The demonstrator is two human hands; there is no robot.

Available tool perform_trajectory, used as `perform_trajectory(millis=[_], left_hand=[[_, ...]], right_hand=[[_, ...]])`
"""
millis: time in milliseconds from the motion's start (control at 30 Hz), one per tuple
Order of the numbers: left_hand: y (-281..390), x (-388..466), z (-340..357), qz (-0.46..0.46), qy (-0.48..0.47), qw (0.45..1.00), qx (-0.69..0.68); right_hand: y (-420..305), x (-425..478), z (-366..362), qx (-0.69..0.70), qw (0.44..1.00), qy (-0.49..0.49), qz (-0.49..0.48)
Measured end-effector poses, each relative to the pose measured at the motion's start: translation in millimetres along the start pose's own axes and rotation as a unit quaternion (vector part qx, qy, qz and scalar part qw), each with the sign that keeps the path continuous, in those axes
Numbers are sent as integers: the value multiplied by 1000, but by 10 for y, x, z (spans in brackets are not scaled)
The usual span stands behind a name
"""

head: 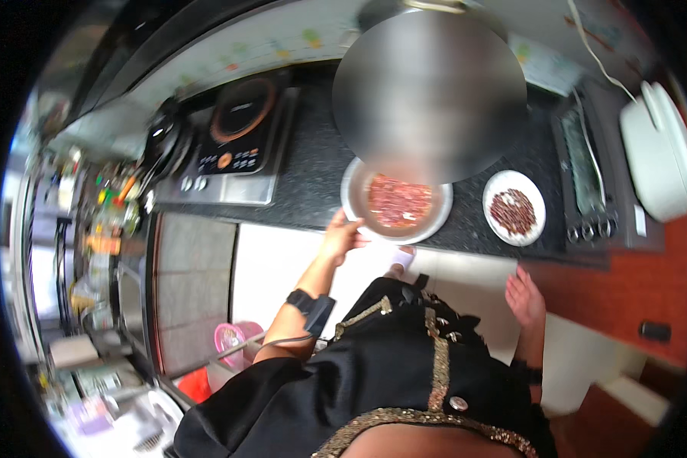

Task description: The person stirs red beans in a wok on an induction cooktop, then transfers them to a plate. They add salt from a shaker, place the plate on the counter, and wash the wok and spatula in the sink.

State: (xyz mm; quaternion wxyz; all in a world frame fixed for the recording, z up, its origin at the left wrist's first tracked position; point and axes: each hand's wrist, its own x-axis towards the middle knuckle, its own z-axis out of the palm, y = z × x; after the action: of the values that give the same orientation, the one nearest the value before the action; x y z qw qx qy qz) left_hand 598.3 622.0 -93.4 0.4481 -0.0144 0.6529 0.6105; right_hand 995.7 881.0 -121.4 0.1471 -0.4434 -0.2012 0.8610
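Observation:
A round metal bowl [442, 214] stands at the front edge of the dark speckled counter, holding reddish chopped meat [399, 200]. My left hand [342, 237] is at the bowl's near left rim, thumb and fingers around it. To the right lies a white plate [488, 214] with a heap of small dark red-brown pieces [513, 212], some dusted white; what they are I cannot tell. My right hand [525, 297] hangs in front of the counter below the plate, fingers spread and nothing in it. A large blurred patch hides the area behind the bowl.
On the left, an induction cooktop [237, 129] sits over a steel hob [252, 189], beside a dark pan [163, 143]. At right stand a toaster oven [584, 166] and a white appliance [661, 154]. A pink bin [229, 338] is on the floor at left.

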Motion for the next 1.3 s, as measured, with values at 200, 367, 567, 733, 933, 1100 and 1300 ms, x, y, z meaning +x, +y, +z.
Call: perform_trajectory(millis=[200,367,567,733,933,1100,1300], left_hand=[[22,-474,17,-39,-107,993,-33],[251,-881,-1072,-27,63,989,-133],[492,-1169,-2308,92,100,940,-313],[472,-1544,-3675,187,67,885,-420],[420,-1909,-5619,248,184,809,-500],[938,-2196,-6569,274,246,801,-472],[1526,-1769,-7230,274,145,777,-548]], right_hand=[[109,-61,594,-113,989,-94,-28],[272,-110,1096,-154,977,-135,-51],[479,-130,2054,-165,960,-225,-16],[1191,150,3621,-281,925,-257,13],[2858,384,5922,-250,852,-430,162],[3818,498,7429,-311,749,-516,277],[4508,1164,8422,-227,815,-385,369]])
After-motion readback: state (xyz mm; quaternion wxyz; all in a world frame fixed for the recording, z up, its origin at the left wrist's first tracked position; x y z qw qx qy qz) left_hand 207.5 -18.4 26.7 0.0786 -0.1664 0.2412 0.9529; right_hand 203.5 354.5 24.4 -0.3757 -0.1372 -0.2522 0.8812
